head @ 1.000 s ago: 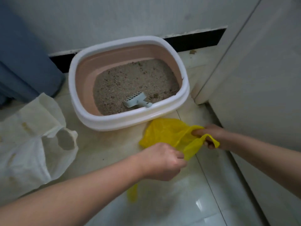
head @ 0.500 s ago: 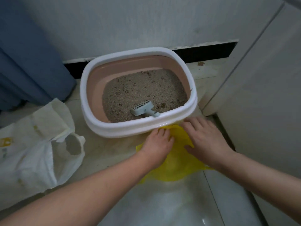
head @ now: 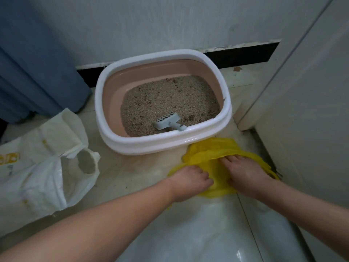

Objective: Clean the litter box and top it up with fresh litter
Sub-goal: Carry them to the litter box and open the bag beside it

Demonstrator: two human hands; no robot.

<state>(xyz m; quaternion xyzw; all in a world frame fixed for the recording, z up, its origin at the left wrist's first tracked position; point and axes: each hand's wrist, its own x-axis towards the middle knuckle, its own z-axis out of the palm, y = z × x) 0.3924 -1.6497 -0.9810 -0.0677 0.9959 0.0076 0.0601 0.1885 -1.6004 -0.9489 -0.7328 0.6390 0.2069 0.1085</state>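
Note:
A pink litter box with a white rim (head: 162,146) stands on the floor against the wall, holding clumpy grey litter (head: 170,99). A pale blue slotted scoop (head: 168,122) lies in the litter near the front wall. A yellow plastic bag (head: 207,151) lies crumpled on the floor just in front of the box's right corner. My left hand (head: 190,181) grips the bag's near left part with curled fingers. My right hand (head: 243,173) lies on the bag with fairly straight fingers, their tips hidden under a yellow fold.
A white litter sack (head: 47,167) with a torn open mouth slumps on the floor at the left. A blue curtain (head: 34,63) hangs at the back left. A white door or cabinet panel (head: 302,110) closes off the right side. Glossy tiles lie in front.
A second ago both hands held the yellow bag up off the floor. They then pressed it flat by the box. Now the left fingers have curled into it and the right fingertips have slid under a fold.

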